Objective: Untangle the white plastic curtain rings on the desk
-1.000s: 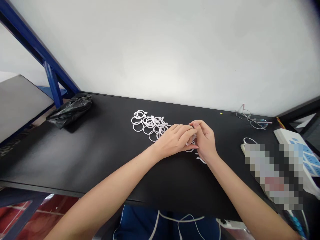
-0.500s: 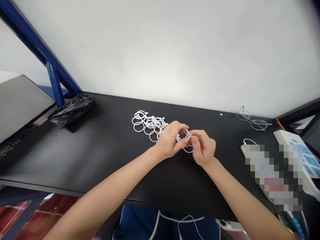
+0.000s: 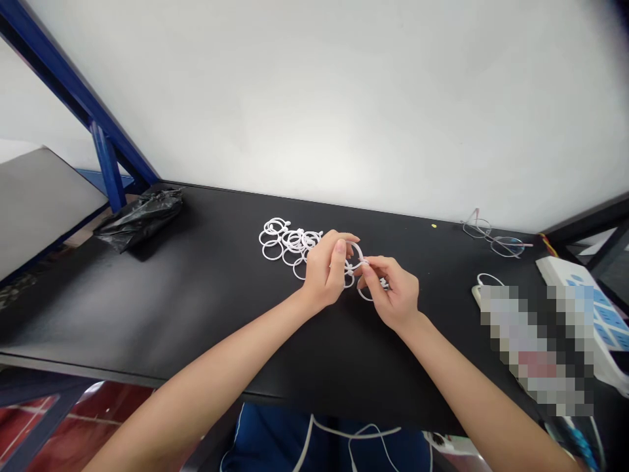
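A white plastic ring [image 3: 359, 249] with a small knob is up between my hands. My left hand [image 3: 325, 269] is curled round its left side, thumb and fingers closed on it. Pinched at the ring's lower right, by the knob, are the thumb and forefinger of my right hand [image 3: 396, 292]. Another white ring [image 3: 362, 295] shows under the right hand, partly covered by the fingers. Just left of my hands lies a loose pile of several similar rings [image 3: 272, 250], overlapping on the black table [image 3: 216, 288]. The left hand hides part of this pile.
A crumpled black plastic bag [image 3: 140, 216] lies at the table's back left. Eyeglasses [image 3: 506, 246] rest at the back right, near a white and blue power strip [image 3: 590, 295] and a blurred-out object [image 3: 535, 354]. A white wall [image 3: 314, 98] rises behind the table.
The held ring has turned and now shows more of its loop. My left thumb has lifted off the knob and swung upward, while my right hand has shifted slightly left.
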`<act>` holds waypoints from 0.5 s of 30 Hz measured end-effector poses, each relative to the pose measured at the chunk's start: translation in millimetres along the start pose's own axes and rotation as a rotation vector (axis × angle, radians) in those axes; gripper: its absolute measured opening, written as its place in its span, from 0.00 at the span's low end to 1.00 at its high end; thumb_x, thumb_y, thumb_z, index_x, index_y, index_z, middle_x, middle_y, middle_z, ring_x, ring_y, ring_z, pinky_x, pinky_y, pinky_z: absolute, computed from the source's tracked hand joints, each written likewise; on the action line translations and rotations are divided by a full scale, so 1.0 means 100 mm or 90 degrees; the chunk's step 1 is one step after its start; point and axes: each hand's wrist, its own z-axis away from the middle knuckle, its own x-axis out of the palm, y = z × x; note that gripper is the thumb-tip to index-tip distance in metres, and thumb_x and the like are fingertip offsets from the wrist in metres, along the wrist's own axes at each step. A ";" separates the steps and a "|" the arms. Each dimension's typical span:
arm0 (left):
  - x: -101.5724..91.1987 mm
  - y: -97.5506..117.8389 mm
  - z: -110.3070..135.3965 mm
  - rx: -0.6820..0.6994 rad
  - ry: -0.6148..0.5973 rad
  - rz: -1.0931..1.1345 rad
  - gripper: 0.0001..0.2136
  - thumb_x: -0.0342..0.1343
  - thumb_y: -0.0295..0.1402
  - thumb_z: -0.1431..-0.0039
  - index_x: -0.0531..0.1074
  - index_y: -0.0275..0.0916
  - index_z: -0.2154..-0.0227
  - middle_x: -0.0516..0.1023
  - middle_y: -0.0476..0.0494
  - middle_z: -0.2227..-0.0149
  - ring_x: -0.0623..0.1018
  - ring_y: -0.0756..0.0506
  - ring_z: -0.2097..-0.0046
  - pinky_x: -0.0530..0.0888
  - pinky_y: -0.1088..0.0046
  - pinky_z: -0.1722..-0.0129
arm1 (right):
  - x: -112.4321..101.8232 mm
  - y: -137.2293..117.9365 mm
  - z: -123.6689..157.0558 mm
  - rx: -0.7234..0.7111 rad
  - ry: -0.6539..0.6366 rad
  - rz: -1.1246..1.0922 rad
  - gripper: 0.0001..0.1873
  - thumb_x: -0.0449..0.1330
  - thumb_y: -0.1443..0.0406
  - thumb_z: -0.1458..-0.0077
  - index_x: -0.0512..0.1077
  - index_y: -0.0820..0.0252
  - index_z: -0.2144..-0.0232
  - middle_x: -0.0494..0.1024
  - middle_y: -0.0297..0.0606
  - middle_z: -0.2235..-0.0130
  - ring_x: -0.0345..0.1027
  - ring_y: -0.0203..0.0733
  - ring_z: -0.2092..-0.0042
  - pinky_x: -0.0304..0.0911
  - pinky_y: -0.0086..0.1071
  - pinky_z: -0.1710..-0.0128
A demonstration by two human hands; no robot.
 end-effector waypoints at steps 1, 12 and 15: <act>0.00 -0.01 0.00 0.010 -0.005 -0.002 0.19 0.38 0.40 0.29 0.72 0.36 0.61 0.72 0.45 0.70 0.73 0.49 0.68 0.70 0.70 0.65 | 0.00 0.00 0.00 0.002 -0.003 -0.011 0.03 0.56 0.67 0.38 0.69 0.56 0.61 0.80 0.33 0.70 0.73 0.34 0.77 0.69 0.27 0.75; -0.04 -0.01 -0.05 0.078 -0.036 -0.137 0.17 0.43 0.43 0.33 0.70 0.38 0.70 0.75 0.46 0.73 0.72 0.47 0.69 0.66 0.64 0.60 | -0.01 -0.01 0.01 0.026 -0.028 -0.026 0.05 0.53 0.64 0.36 0.68 0.56 0.64 0.76 0.32 0.74 0.70 0.34 0.78 0.66 0.28 0.76; -0.02 0.00 -0.03 0.106 -0.044 -0.126 0.17 0.44 0.43 0.34 0.67 0.39 0.73 0.73 0.47 0.75 0.71 0.47 0.71 0.66 0.64 0.61 | -0.04 -0.01 0.00 -0.005 -0.009 0.024 0.11 0.51 0.63 0.35 0.66 0.55 0.71 0.71 0.30 0.79 0.64 0.34 0.79 0.61 0.28 0.77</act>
